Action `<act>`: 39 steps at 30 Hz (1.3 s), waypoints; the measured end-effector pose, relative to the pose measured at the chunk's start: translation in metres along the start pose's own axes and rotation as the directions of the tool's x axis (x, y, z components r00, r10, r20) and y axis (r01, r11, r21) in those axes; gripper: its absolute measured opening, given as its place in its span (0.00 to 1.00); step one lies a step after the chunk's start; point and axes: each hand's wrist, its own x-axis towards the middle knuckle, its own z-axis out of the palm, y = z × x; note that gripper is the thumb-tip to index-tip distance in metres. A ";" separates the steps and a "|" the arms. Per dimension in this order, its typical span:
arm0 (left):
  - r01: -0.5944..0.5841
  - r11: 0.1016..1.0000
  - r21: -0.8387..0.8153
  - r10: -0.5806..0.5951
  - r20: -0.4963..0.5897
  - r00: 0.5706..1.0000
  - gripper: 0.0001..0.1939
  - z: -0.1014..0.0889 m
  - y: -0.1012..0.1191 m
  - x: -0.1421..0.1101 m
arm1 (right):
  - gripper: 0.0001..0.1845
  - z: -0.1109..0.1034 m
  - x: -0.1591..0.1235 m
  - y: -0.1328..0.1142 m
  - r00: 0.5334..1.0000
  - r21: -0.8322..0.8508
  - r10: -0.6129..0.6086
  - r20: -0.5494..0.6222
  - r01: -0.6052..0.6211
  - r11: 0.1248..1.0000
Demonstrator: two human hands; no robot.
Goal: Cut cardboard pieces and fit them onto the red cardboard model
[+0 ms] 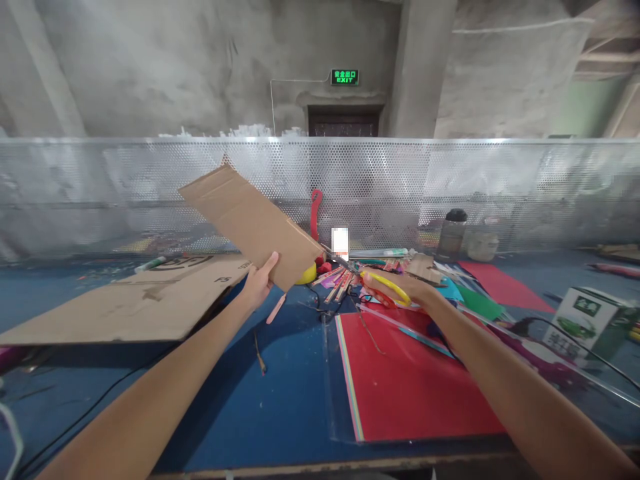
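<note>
The left hand pinches a flat, creased brown corrugated cardboard piece at eleven o'clock; the right hand, at one o'clock, grips yellow-handled metal scissors near its corner. Smooth red paper sheets lie at five o'clock.
</note>
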 end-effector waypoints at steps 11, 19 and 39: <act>-0.012 1.000 0.023 0.012 0.015 1.000 0.20 -0.001 0.006 0.000 | 0.28 0.000 0.005 0.005 0.998 -0.022 -0.001 0.063 0.003 1.000; 0.026 0.999 0.047 -0.030 0.076 0.997 0.23 0.003 0.006 -0.006 | 0.31 0.020 0.018 0.015 0.999 0.168 -0.020 0.033 0.014 0.986; 0.063 0.996 0.058 -0.066 0.041 0.997 0.20 0.010 0.012 -0.012 | 0.25 0.025 0.020 0.007 1.000 0.122 -0.010 -0.014 0.012 0.992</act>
